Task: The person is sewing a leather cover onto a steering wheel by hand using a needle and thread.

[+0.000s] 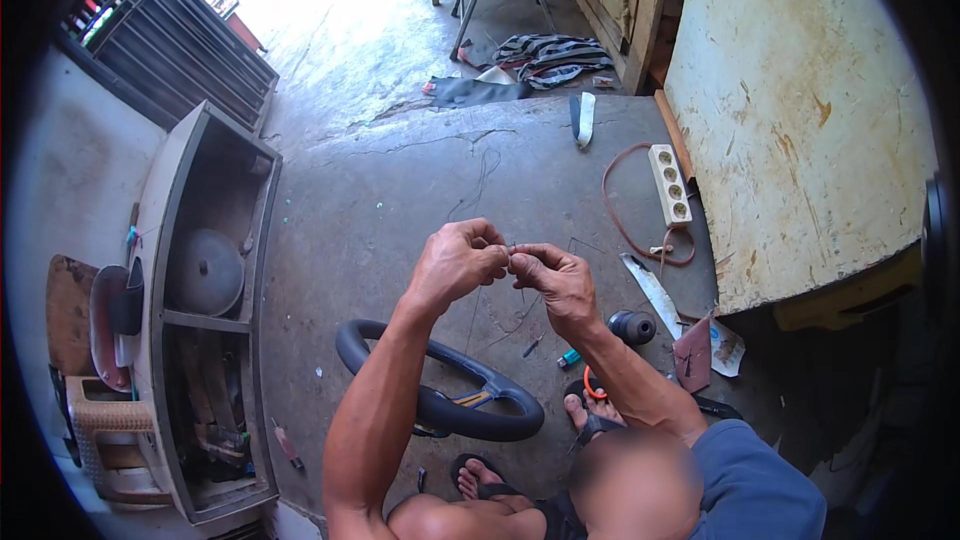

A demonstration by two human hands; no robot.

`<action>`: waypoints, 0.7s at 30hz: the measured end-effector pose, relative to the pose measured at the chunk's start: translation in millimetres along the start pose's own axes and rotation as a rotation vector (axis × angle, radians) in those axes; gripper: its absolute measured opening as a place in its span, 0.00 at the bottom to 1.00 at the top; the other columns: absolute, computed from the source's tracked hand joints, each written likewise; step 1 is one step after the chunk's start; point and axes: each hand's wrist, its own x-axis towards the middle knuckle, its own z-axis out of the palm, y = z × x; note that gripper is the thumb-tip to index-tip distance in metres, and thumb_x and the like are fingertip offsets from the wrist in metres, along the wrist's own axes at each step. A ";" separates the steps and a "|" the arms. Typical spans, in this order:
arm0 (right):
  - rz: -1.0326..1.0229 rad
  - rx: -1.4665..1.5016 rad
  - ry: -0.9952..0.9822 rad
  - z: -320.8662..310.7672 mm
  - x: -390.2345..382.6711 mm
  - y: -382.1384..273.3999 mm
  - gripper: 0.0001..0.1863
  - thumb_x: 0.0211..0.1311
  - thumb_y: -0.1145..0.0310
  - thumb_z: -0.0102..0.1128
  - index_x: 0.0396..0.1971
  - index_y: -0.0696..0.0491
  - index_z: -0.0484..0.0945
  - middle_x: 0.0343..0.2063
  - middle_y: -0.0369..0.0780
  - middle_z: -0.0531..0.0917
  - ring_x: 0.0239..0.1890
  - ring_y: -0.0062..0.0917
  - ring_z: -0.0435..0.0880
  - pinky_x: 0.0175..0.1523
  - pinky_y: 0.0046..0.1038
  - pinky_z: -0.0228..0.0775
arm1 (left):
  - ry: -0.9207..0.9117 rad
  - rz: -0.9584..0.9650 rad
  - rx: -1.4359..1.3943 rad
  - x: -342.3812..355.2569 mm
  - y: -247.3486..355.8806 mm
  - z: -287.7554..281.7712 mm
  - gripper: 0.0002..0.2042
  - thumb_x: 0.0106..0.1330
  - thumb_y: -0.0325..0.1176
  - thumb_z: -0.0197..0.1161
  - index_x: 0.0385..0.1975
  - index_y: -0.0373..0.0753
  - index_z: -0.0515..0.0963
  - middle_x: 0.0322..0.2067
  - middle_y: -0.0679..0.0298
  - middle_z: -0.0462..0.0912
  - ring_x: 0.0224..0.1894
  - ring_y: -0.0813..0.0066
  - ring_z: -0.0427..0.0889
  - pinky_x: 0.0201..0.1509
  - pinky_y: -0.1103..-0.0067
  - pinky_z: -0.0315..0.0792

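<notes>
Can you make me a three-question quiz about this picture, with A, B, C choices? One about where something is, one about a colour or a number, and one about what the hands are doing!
1. Where does the black steering wheel lie?
A. on the concrete floor by the person's feet
B. inside the grey cabinet
C. on the folding chair

2. What colour is the power strip?
A. blue
B. white
C. black

3. How are the left hand and right hand?
A. flat on the floor
B. far apart
C. close together, pinching a thin thread or wire

Answers:
1 A, it rests on the floor under the forearms.
2 B, it is white with an orange cord.
3 C, the fingertips meet in front of the person.
</notes>
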 end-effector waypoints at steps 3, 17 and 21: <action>0.026 0.063 0.006 0.0 -0.7 0.7 0.18 0.69 0.62 0.69 0.49 0.62 0.84 0.37 0.39 0.89 0.41 0.21 0.86 0.47 0.24 0.78 | -0.006 -0.010 0.001 0.7 1.9 3.0 0.09 0.67 0.31 0.66 0.38 0.31 0.82 0.30 0.59 0.87 0.32 0.76 0.86 0.37 0.80 0.81; 0.083 0.195 0.007 2.6 -1.1 0.1 0.15 0.69 0.64 0.69 0.47 0.61 0.83 0.39 0.42 0.88 0.41 0.25 0.88 0.50 0.29 0.84 | -0.010 -0.020 0.009 0.0 5.5 0.8 0.10 0.64 0.30 0.65 0.38 0.29 0.81 0.29 0.58 0.88 0.31 0.76 0.86 0.37 0.79 0.82; 0.085 0.201 0.003 2.9 -1.4 -0.7 0.15 0.68 0.65 0.69 0.46 0.61 0.83 0.39 0.42 0.88 0.42 0.25 0.88 0.49 0.30 0.85 | -0.012 -0.012 0.014 0.8 3.4 0.4 0.10 0.64 0.30 0.65 0.37 0.28 0.82 0.29 0.58 0.88 0.30 0.77 0.86 0.37 0.79 0.82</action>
